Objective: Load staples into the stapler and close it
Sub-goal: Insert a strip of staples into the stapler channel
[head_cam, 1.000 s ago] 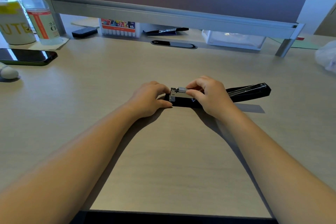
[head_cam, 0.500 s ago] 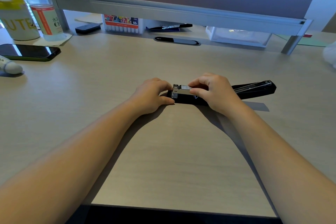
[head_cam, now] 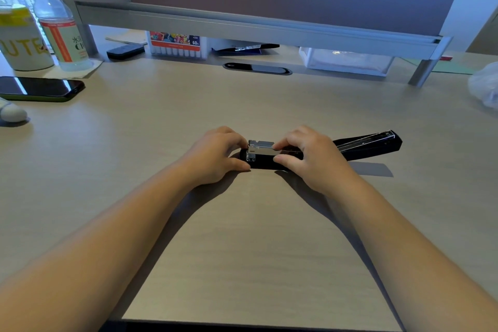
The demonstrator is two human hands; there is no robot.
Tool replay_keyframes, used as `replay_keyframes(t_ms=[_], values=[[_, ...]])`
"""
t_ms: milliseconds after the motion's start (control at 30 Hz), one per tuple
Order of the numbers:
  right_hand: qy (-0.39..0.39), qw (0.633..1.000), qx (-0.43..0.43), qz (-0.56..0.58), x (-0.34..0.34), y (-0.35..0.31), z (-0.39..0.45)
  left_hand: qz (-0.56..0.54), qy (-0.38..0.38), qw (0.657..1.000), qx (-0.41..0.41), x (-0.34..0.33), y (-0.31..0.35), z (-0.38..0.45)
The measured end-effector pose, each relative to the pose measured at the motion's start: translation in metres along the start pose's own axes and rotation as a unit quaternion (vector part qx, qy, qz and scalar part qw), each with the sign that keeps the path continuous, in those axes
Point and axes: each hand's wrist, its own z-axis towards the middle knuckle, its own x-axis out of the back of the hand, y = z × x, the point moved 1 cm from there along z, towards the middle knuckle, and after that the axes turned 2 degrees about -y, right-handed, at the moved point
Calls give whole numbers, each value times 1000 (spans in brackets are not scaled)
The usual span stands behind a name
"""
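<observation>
A black stapler (head_cam: 262, 160) lies open on the wooden desk (head_cam: 242, 237), its lid (head_cam: 369, 144) swung flat out to the right. Its shiny metal staple channel (head_cam: 260, 147) faces up between my hands. My left hand (head_cam: 215, 155) grips the stapler's left front end, thumb along the near side. My right hand (head_cam: 310, 159) pinches the channel from above, thumb on the near side and fingers on top. Whether a staple strip lies under those fingers I cannot tell.
A phone (head_cam: 40, 88) lies at the far left, with a white cup (head_cam: 23, 40) and a water bottle (head_cam: 63, 32) behind it. A marker box (head_cam: 177, 44) and a clear bin (head_cam: 347, 60) sit under the monitor riser (head_cam: 242, 27). A plastic bag (head_cam: 485, 86) is at the right edge.
My right fingers have pressed down and slid along the metal channel, and a small grey piece held at the channel's front a second ago is gone from view. The stapler has stayed put.
</observation>
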Motion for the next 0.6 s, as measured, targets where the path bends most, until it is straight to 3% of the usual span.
replay_keyframes(t_ms=[233,333,467,600], values=[[11,1000,-5,11,0,-4,0,4,2,1000,-1,-1,-3,1],[37,998,-26,-42,5,3,-5,10,2,1000,7,1,-7,3],[85,977,-94,-174,21,18,-14,15,13,999,25,4,-12,3],[108,956,-181,-206,28,32,-20,1,22,999,31,4,-11,0]])
